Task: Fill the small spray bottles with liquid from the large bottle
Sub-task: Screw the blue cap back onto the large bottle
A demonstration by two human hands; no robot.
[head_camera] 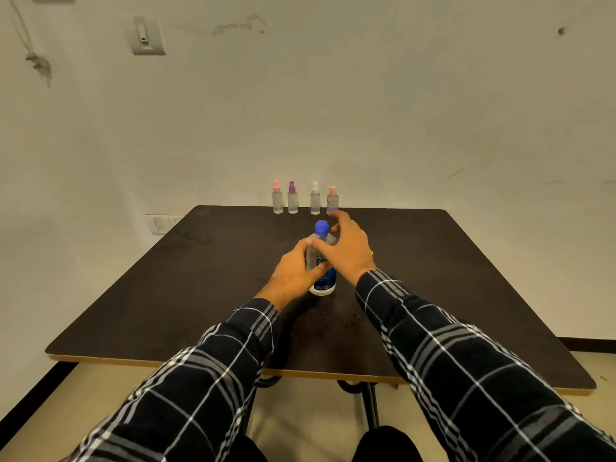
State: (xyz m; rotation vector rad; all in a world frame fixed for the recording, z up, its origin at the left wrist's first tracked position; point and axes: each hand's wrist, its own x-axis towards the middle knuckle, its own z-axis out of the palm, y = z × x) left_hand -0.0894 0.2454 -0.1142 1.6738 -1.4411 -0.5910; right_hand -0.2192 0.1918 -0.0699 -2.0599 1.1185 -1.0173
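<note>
The left hand [293,273] curls round the middle of the large bottle [324,283], which stands upright near the table's centre with its blue cap [321,227] on. The right hand [346,248] hangs at the bottle's 2 o'clock side, fingers loosely spread and holding nothing. At 12 o'clock, four capped small spray bottles [292,201] line the far edge; the right fingertips overlap the base of the rightmost bottle [332,198]. The dark table [166,295] meets a pale wall [433,111], with a switch [146,35] at 10 o'clock. The liquid levels in the clear bottles cannot be told.
</note>
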